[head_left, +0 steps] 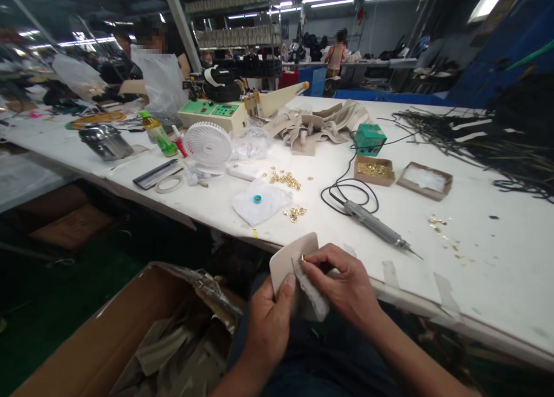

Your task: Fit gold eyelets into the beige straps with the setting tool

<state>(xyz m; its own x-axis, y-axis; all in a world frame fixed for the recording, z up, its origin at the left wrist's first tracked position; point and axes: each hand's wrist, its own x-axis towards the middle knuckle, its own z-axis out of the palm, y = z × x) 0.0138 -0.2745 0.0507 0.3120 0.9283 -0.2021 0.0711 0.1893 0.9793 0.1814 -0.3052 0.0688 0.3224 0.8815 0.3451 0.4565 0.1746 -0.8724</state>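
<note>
At the near edge of a long white worktable (476,258), beside an open brown cardboard box (108,339), a person's two hands met over the lap. The left hand (268,322) clasped a curved beige leather piece (285,258) from below, thumb on its face, apparently to steady it. The right hand (346,284) pinched a tiny gold metal ring (302,258) against the piece's top edge.

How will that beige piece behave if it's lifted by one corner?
Probably semi-stiff: the beige piece stands above the thumb of the left hand without drooping, though it is gently curved. It is likely light, being thin and held by fingers alone. The small gold eyelet pinched against it by the right hand may not be fixed and could slip off.
</note>
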